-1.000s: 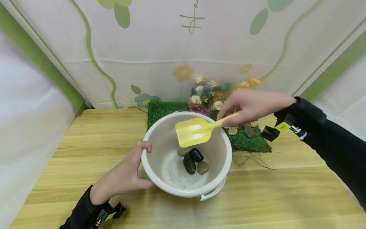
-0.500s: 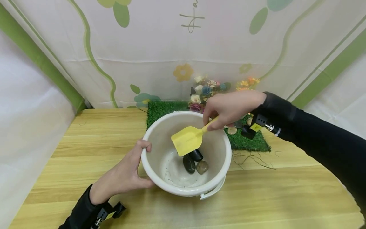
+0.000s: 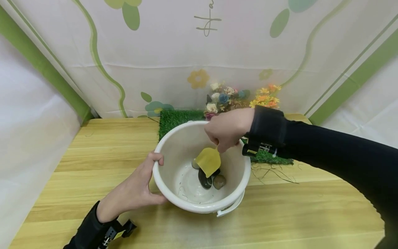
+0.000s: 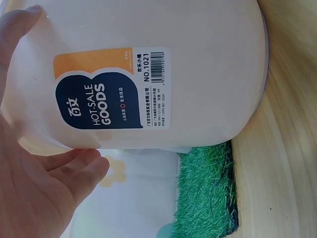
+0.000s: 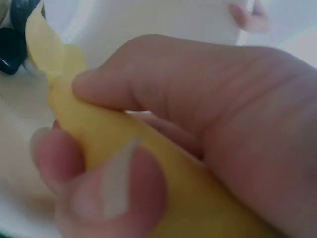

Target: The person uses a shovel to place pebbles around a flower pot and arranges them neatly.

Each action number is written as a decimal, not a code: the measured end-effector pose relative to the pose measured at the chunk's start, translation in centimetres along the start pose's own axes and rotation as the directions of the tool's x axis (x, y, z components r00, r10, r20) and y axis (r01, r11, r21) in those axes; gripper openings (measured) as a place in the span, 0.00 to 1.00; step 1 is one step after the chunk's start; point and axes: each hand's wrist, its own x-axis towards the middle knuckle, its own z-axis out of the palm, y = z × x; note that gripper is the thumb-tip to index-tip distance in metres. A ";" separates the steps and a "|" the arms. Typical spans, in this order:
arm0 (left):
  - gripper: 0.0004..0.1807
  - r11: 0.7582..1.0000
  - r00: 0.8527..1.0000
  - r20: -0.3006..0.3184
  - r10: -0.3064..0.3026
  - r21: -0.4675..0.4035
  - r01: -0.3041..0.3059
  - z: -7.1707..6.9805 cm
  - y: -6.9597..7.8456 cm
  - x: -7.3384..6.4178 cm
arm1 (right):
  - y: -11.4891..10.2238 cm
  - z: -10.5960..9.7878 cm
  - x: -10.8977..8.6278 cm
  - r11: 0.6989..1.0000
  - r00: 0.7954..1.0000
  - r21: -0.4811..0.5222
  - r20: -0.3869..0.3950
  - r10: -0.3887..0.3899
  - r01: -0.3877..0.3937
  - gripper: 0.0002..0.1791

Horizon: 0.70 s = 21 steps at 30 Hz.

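Observation:
A white bucket [image 3: 177,200] stands on the wooden table, with several stones in its bottom. My left hand [image 3: 136,186] grips its left rim, fingers over the edge and thumb against the outer wall. In the left wrist view the bucket's label [image 4: 111,89] shows beside that hand. My right hand [image 3: 228,128] reaches into the bucket and grips a yellow toy shovel [image 3: 209,162] by its handle. The blade points down over a dark stone [image 3: 204,180], close to a brown stone [image 3: 219,181]. In the right wrist view, fingers and thumb wrap the shovel's handle [image 5: 119,134].
Behind the bucket lies a mat of artificial grass [image 3: 177,121]. White, blue and purple flowers [image 3: 222,98] and orange flowers [image 3: 265,98] stand at the back. The bucket's handle [image 3: 231,207] hangs at its front right. Loose dark strands [image 3: 276,174] lie on the table [image 3: 311,207].
My right hand has moved left and down into the bucket. The shovel's blade has swung from nearly level above the rim to pointing down at the stones. My left hand stays on the rim.

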 end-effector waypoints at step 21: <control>0.42 1.000 1.000 0.001 0.001 -0.010 -0.001 0.0 0.1 -0.1 | -1.8 0.7 2.5 0.994 0.987 -0.057 0.131 0.097 -0.090 0.11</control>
